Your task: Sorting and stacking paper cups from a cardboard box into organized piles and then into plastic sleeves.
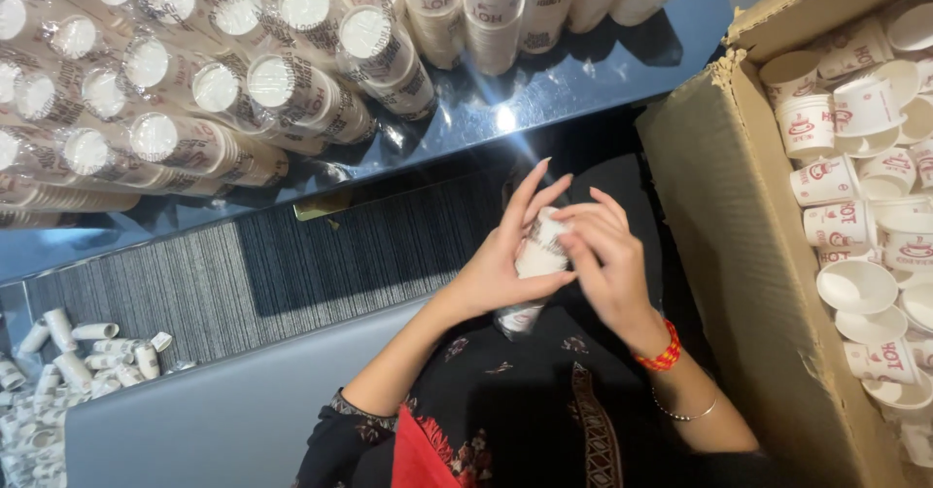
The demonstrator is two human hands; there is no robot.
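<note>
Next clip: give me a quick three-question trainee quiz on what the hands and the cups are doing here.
1. True or false: both hands grip the same stack of paper cups.
2. Where do the loose cups lie? A) cardboard box B) dark table C) the lap
3. Fill in: the red beaded bracelet sits on the ___ wrist.

Key: 1 true: left hand and right hand both wrap it. 2 A. 3 right.
</note>
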